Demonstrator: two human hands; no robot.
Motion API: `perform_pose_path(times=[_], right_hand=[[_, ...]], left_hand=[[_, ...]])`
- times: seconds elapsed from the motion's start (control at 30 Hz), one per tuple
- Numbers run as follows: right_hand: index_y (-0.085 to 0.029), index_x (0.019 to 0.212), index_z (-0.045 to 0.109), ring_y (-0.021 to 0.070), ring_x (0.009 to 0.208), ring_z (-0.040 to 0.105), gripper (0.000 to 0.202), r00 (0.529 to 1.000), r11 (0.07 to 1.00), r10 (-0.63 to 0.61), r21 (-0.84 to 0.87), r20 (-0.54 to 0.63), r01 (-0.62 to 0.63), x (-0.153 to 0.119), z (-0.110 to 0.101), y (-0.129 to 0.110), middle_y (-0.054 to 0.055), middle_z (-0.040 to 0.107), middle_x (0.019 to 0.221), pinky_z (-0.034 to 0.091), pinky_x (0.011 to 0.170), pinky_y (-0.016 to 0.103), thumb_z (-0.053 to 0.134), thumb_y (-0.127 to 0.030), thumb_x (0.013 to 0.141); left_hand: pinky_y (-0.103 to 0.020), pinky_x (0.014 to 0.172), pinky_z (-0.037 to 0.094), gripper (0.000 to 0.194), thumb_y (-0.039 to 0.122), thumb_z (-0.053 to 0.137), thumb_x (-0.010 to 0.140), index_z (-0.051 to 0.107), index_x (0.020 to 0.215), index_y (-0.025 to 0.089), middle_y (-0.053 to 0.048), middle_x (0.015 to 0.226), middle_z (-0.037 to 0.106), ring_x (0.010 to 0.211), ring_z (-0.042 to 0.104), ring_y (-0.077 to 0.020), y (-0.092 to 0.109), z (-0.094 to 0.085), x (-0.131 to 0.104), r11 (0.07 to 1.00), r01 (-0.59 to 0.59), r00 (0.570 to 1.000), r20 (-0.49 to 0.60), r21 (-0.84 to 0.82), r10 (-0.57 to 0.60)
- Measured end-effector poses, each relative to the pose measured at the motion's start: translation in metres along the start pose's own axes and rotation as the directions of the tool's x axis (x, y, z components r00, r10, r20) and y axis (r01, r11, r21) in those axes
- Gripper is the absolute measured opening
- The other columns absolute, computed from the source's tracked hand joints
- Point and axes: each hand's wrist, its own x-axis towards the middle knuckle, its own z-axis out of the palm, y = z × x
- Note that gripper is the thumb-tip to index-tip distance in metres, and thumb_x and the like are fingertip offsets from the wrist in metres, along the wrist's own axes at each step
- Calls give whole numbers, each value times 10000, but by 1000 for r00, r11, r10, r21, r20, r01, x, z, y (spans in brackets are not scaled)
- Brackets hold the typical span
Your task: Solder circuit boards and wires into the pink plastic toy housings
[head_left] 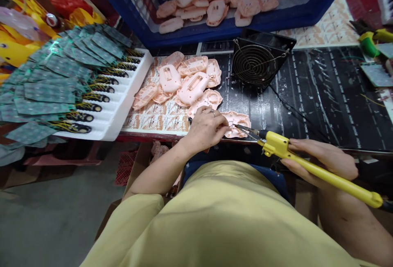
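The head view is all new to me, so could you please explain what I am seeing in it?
There is no robot here: one camera, worn on a person's head, looks forward and down at two bare hands. The right hand holds a yellow tool, its dark tip over a small pink shell at the near edge of the worktop. The left hand has its fingertips at that shell; whether they hold anything is hidden. Beyond lie more pink shells and a black fan. Left of them, a white foam tray bears wired parts joined to green panels. Behind, a blue basket holds further shells.
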Motion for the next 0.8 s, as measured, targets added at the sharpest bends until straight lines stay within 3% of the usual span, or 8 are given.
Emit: perform_pose_path(times=[0.27, 0.6, 0.8], right_hand=[[-210, 912, 674, 178, 634, 717, 323, 999, 985, -36, 171, -7, 36, -6, 4, 6, -6, 728, 735, 643, 562, 254, 848, -77, 675], [-229, 929, 671, 181, 669, 724, 353, 997, 983, -39, 183, 62, 27, -11, 5, 11, -10, 738, 775, 646, 572, 264, 860, -85, 668], [-234, 834, 658, 156, 602, 692, 269, 998, 981, 35, 194, -47, -25, 3, 1, 4, -19, 703, 698, 618, 523, 239, 790, -34, 713]], left_hand=[[-410, 941, 394, 194, 310, 662, 908, 687, 769, 176, -33, 820, 718, 822, 613, -205, 1, 2, 0, 999, -17, 1000, 0, 47, 17], [-422, 911, 412, 167, 300, 648, 888, 694, 780, 180, -46, 793, 699, 828, 611, -223, 3, 0, 3, 997, 1, 999, 33, 79, -3], [-429, 931, 417, 145, 277, 652, 883, 701, 793, 173, -49, 807, 700, 852, 617, -235, 4, -2, 3, 998, 2, 999, 47, 69, -5]])
